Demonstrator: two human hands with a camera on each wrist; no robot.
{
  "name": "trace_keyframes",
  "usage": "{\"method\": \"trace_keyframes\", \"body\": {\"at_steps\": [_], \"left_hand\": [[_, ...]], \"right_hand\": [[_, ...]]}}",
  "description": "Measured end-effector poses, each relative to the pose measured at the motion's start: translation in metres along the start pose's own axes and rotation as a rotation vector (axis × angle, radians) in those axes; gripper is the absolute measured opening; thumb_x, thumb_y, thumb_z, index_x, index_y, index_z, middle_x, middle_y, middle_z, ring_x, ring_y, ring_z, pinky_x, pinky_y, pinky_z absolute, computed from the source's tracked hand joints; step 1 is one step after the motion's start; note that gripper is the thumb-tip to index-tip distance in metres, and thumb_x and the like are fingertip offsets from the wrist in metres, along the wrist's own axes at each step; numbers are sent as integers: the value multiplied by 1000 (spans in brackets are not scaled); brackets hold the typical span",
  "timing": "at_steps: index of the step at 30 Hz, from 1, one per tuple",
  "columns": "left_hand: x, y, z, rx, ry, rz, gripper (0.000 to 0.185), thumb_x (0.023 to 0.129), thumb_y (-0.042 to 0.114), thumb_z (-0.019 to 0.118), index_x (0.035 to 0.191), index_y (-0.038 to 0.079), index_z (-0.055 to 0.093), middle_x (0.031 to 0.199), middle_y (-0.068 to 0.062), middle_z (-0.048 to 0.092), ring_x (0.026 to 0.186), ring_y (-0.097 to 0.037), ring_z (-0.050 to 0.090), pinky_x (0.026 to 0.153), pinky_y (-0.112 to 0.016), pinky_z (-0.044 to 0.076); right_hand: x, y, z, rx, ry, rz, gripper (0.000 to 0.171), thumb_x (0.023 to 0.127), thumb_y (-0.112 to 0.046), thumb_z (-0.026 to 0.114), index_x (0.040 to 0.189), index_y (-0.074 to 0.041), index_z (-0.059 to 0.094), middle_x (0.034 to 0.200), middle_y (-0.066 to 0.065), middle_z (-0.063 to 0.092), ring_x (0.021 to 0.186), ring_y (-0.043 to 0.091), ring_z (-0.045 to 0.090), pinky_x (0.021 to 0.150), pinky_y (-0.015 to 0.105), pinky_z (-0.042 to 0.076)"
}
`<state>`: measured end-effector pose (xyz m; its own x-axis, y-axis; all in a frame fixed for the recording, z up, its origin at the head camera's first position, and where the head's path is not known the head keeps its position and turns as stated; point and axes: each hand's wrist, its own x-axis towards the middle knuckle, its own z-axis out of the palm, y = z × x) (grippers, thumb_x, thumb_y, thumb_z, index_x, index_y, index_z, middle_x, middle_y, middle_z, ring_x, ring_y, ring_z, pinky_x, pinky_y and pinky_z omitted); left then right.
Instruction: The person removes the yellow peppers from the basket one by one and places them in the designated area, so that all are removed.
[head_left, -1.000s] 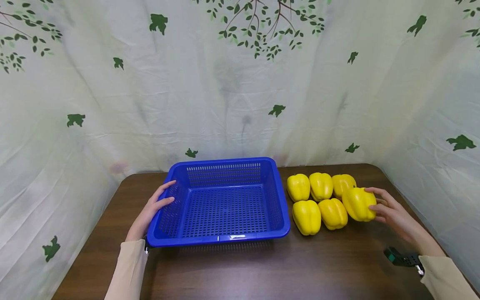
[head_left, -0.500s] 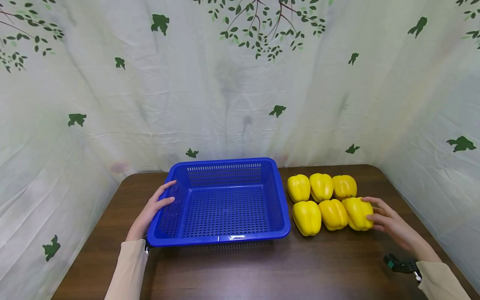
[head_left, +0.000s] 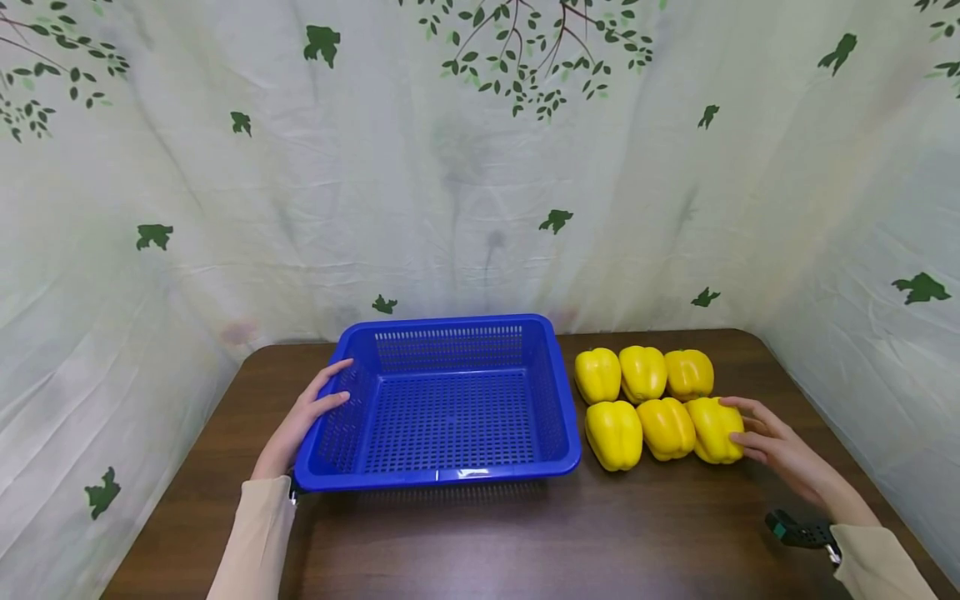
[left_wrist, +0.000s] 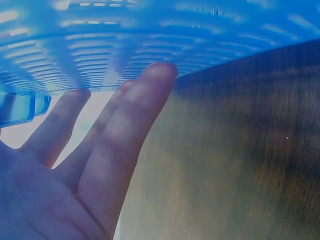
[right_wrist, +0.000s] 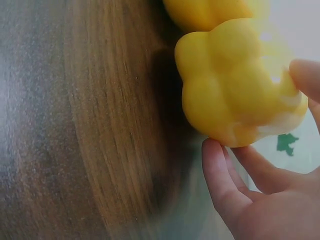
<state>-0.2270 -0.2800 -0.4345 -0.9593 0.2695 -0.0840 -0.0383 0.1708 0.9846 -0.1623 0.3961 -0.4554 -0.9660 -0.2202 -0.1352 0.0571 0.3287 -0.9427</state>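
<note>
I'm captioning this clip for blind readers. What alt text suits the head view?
A person's right hand touches the nearest of six glossy yellow bell peppers on a dark wooden table, while the left hand rests against an empty blue perforated plastic basket.

The basket [head_left: 442,400] is bright blue. The six peppers [head_left: 649,404] are yellow. The table [head_left: 525,533] is dark brown, and the curtain [head_left: 465,167] is white with green leaves.

a dark brown wooden table [head_left: 525,542] with rounded far corners stands in a nook of pale draped cloth [head_left: 450,192]. the cloth hangs on 3 sides, creased, printed with green leaves and thin branches [head_left: 525,50]. the light is soft and even.
</note>
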Motion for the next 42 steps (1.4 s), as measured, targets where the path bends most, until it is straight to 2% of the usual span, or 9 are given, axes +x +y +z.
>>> {"method": "trace_keyframes", "body": {"at_steps": [11,16,19,23,26,30,35,39,42], "left_hand": [[-1,1,-2,24,-19,-2,57,102,31,44,153,24,18,156,-15,5,126,-53,32,87,-58,45],[1,2,-3,53,-4,26,58,102,32,43,154,24,17,156,-17,7,125,-51,34,86,-53,47],[1,5,-6,108,18,57,59,103,31,43,154,23,15,153,-23,15,124,-50,37,86,-49,48],[-1,11,-12,178,29,92,61,103,30,44,154,18,13,152,-26,18,129,-49,32,92,-57,41],[-6,19,-18,209,28,108,63,103,29,43,154,15,10,154,-26,13,134,-50,22,95,-68,31],[-14,33,-26,246,21,126,63,103,26,43,154,14,8,155,-25,9,135,-51,19,94,-69,31],[-21,53,-30,322,6,158,63,103,24,43,154,11,9,154,-26,11,133,-51,24,95,-67,32],[-22,71,-27,431,17,146,65,102,27,46,155,14,11,154,-25,13,134,-50,21,98,-68,26],[-19,84,-16,510,22,140,67,101,31,49,155,17,12,156,-22,11,138,-46,13,100,-68,20]], "right_hand": [[0,-3,-1,22,25,-28,47,101,-16,47,145,-16,30,138,1,27,109,-7,41,82,20,46],[1,-7,-4,36,50,-90,44,102,-14,45,144,-21,33,136,-3,31,110,-10,41,83,16,45],[2,-10,-5,59,63,-134,43,102,-11,44,142,-23,36,132,-9,33,112,-10,41,84,13,44],[5,-18,-4,98,86,-187,42,102,-8,44,142,-20,37,129,-12,35,113,-7,43,85,10,42],[10,-27,-3,102,102,-207,42,102,-9,44,142,-17,36,129,-11,36,112,-7,44,86,9,41],[15,-38,-1,55,117,-218,45,102,-11,44,145,-15,32,133,-9,36,115,-4,42,86,9,39],[20,-55,6,-43,137,-211,49,103,-16,44,149,-15,28,140,-1,34,120,7,39,84,9,38],[25,-72,15,-121,145,-198,54,103,-24,44,151,-12,23,147,15,28,130,31,33,84,10,37],[29,-83,23,-161,138,-200,58,103,-25,44,152,-8,18,150,25,19,132,48,23,102,34,36]]}}
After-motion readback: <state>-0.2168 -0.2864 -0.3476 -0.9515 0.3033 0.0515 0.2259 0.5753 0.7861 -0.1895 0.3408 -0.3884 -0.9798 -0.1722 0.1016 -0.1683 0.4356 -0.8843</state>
